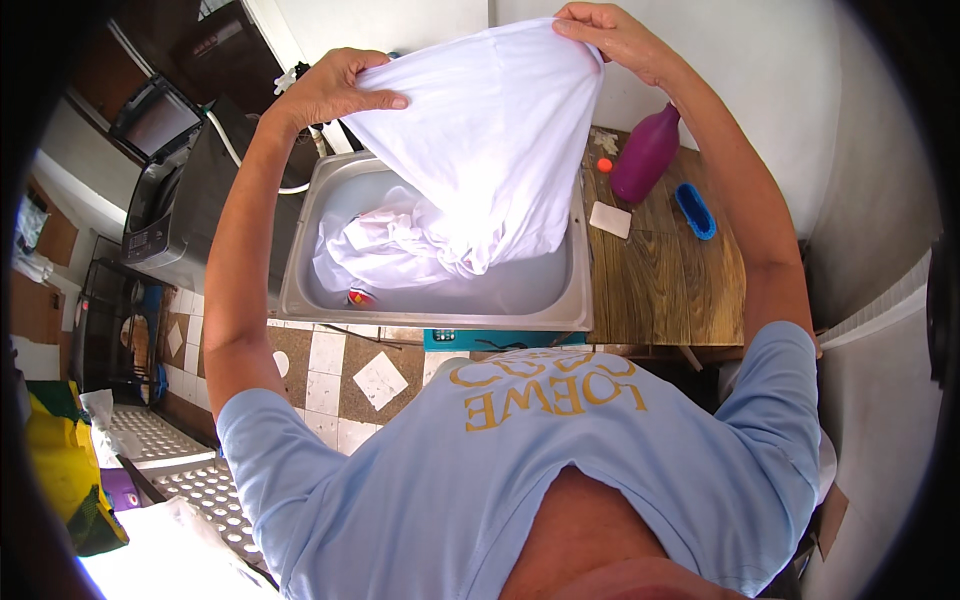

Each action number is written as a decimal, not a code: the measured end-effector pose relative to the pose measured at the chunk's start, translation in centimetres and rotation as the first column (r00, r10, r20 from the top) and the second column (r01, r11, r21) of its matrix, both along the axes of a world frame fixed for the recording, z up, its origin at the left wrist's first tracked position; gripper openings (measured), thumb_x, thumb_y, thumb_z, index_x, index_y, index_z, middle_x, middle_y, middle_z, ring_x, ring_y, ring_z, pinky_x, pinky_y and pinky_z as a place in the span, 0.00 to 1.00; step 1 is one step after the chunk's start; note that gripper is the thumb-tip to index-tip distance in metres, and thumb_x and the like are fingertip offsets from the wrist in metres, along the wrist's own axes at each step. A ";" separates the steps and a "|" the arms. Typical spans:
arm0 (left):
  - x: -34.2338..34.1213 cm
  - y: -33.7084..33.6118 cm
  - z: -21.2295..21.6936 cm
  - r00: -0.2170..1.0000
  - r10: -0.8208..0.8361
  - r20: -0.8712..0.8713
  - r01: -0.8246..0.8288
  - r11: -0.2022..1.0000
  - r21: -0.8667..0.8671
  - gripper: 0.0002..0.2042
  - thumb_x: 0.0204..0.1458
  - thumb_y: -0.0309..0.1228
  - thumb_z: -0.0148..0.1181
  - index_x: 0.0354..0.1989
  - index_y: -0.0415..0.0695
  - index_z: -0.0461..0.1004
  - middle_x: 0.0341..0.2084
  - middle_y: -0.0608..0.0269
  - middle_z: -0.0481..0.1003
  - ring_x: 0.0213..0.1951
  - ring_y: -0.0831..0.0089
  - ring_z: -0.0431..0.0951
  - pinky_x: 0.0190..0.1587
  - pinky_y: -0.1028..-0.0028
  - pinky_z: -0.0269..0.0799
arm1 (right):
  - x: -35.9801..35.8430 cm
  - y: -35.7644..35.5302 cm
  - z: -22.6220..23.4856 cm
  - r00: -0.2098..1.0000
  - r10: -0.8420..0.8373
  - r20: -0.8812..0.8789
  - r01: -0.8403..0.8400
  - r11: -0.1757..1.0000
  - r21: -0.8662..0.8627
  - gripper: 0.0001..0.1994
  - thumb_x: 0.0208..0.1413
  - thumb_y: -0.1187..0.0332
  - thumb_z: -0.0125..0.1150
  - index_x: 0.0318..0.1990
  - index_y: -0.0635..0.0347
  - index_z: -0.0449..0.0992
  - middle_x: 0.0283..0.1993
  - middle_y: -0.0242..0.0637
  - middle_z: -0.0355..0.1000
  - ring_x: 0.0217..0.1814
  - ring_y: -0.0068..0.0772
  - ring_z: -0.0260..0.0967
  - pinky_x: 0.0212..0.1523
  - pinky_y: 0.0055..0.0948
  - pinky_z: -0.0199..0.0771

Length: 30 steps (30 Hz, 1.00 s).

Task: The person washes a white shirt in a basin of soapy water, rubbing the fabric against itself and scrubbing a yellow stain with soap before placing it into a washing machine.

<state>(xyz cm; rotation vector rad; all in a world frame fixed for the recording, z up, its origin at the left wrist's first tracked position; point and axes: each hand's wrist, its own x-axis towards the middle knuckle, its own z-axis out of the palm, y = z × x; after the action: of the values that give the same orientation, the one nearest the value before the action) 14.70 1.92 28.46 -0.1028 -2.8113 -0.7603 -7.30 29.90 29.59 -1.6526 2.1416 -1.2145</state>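
A white cloth (475, 110) is stretched between my two raised hands above a metal sink (440, 318). My left hand (335, 92) pinches its upper left corner between thumb and fingers. At the upper right corner, my right hand (608, 38) grips the edge, fingers bent over it. The cloth narrows downward into a bunched, wet-looking heap (390, 245) lying in the cloudy water (535, 288) of the sink. A small red and yellow patch (360, 297) shows beside the heap; I cannot tell whether it is a print or a separate thing.
On the wooden counter (670, 290) right of the sink are a purple bottle (645, 155), a pale soap bar (610, 220), a blue scrubbing brush (695, 211) and a small orange round thing (604, 165). A dark washing machine (190, 200) and white hose (222, 135) stand left.
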 end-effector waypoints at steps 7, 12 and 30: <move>0.0 -2.5 -0.7 0.995 0.061 0.075 -0.064 0.997 0.039 0.14 0.49 0.41 0.66 0.31 0.41 0.78 0.16 0.75 0.66 0.21 0.84 0.63 0.25 0.79 0.61 | 0.5 -0.8 0.0 0.999 0.009 0.036 -0.009 1.000 0.004 0.11 0.60 0.63 0.53 0.37 0.63 0.75 0.32 0.27 0.70 0.36 0.19 0.63 0.38 0.22 0.65; 0.4 -2.5 -1.4 0.998 -0.064 -0.027 0.068 0.986 0.150 0.11 0.56 0.35 0.58 0.37 0.38 0.78 0.26 0.71 0.74 0.31 0.85 0.70 0.35 0.80 0.66 | 0.8 -0.7 -1.3 0.999 0.033 -0.034 -0.031 0.999 0.043 0.13 0.58 0.59 0.56 0.40 0.59 0.75 0.32 0.24 0.71 0.34 0.14 0.64 0.37 0.19 0.64; -9.0 3.1 -36.3 0.978 0.153 0.141 -0.153 0.988 -0.008 0.24 0.49 0.47 0.59 0.45 0.39 0.69 0.40 0.43 0.74 0.43 0.45 0.73 0.45 0.56 0.69 | 2.2 -7.9 -36.7 0.783 -0.585 -0.211 0.602 0.630 0.490 0.16 0.55 0.57 0.51 0.35 0.61 0.78 0.39 0.50 0.75 0.43 0.51 0.73 0.44 0.46 0.72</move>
<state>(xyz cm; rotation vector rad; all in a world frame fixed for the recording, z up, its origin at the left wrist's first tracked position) 5.73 5.04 -7.87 0.1729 -2.9073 -0.7637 -5.09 22.00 -7.13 -0.7340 2.8176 -0.5634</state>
